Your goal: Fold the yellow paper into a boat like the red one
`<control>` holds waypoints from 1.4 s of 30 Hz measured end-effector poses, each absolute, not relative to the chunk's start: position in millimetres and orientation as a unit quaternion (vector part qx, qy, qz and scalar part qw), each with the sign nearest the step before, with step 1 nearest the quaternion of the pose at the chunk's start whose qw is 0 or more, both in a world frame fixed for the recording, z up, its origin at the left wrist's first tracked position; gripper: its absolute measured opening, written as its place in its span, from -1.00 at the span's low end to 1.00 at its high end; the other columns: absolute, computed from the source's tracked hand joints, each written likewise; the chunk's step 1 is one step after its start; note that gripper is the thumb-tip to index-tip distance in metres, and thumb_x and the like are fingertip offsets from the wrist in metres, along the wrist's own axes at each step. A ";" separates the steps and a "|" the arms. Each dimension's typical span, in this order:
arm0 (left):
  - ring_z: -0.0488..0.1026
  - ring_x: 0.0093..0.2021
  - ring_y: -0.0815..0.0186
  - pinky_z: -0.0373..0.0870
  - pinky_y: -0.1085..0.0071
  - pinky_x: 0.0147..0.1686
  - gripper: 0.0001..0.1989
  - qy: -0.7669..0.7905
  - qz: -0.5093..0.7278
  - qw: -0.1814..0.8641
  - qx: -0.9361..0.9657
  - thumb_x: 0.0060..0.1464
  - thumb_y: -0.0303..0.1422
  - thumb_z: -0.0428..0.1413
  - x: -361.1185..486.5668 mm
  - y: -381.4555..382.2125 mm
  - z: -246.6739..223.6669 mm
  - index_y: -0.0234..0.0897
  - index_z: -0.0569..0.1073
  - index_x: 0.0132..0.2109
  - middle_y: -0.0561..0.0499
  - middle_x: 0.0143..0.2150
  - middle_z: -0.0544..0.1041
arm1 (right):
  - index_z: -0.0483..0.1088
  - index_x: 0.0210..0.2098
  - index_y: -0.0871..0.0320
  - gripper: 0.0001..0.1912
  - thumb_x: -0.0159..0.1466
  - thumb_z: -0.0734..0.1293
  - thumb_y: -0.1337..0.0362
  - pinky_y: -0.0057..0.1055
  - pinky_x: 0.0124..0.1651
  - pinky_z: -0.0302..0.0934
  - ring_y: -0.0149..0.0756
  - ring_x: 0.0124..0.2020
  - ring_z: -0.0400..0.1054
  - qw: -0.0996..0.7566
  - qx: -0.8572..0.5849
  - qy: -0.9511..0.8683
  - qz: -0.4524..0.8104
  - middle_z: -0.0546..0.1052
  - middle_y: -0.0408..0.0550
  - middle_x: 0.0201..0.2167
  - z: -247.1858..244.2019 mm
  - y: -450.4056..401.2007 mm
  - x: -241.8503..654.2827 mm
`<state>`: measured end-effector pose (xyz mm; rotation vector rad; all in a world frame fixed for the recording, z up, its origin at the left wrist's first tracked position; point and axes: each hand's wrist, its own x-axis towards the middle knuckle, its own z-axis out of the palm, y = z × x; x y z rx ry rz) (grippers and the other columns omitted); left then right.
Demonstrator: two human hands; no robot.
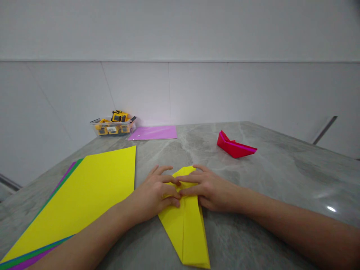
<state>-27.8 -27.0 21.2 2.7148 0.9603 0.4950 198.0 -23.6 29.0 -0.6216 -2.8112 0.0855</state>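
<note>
A folded sheet of yellow paper (194, 228) lies lengthwise on the table in front of me, with a seam down its middle and a narrow lower end. My left hand (159, 191) grips its upper left part, the thumb and bent fingers pressed near the seam. From the other side my right hand (209, 187) holds the upper right part, its fingertips meeting those of the left at the centre. The thumb of the right hand sits by the paper's right edge, partly hidden. Fingers cover much of the upper folds.
A stack of coloured sheets (104, 183), yellow on top, lies left under my forearm. A red paper boat (236, 148) stands at the right. Farther back are a purple pack (154, 132) and a clear plastic box (112, 129) of yellow toy vehicles, near the white wall (197, 93).
</note>
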 end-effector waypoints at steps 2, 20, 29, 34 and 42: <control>0.30 0.09 0.14 0.16 0.19 0.11 -0.77 0.350 0.200 0.118 0.908 0.16 -0.25 0.05 -25.0 -30.9 25.0 -0.17 0.58 -0.27 -0.02 -0.11 0.54 | 0.44 -0.07 0.05 -0.68 0.25 0.19 0.41 -0.20 0.09 0.00 -0.24 -0.06 0.29 0.097 -0.243 -0.965 0.020 0.49 -0.05 -0.07 30.2 -21.5 198.2; 0.51 -0.34 0.32 0.31 0.46 -0.33 -0.67 0.401 0.180 0.189 0.878 0.24 -0.33 -0.11 -20.2 -40.3 32.0 -0.23 0.52 -0.06 -0.02 -0.26 0.60 | 0.49 -0.15 0.19 -0.72 0.34 0.17 0.29 -0.36 -0.12 0.21 -0.26 -0.19 0.36 0.140 -0.325 -0.933 0.072 0.52 0.03 -0.26 27.8 -17.9 199.6; 0.50 -0.32 0.31 0.30 0.46 -0.32 -0.67 0.407 0.188 0.195 0.873 0.23 -0.35 -0.10 -20.6 -39.9 31.2 -0.21 0.53 -0.06 -0.01 -0.21 0.60 | 0.49 -0.25 0.23 -0.71 0.35 0.14 0.29 -0.41 -0.16 0.21 -0.29 -0.23 0.37 0.141 -0.340 -0.927 0.078 0.52 0.03 -0.31 28.0 -20.4 199.2; 0.50 -0.33 0.32 0.29 0.46 -0.33 -0.68 0.407 0.193 0.201 0.870 0.23 -0.35 -0.10 -20.0 -39.8 31.5 -0.21 0.52 -0.06 0.00 -0.23 0.60 | 0.49 -0.25 0.21 -0.70 0.36 0.14 0.28 -0.39 -0.17 0.20 -0.27 -0.24 0.38 0.134 -0.343 -0.926 0.081 0.52 0.03 -0.31 30.8 -21.6 198.7; 0.48 -0.30 0.32 0.30 0.45 -0.29 -0.69 0.410 0.195 0.184 0.872 0.22 -0.40 -0.10 -19.9 -37.4 30.1 -0.24 0.52 -0.07 -0.01 -0.23 0.59 | 0.47 -0.24 0.20 -0.70 0.36 0.12 0.29 -0.40 -0.22 0.19 -0.29 -0.28 0.38 0.148 -0.347 -0.925 0.044 0.53 -0.01 -0.32 27.5 -22.5 198.2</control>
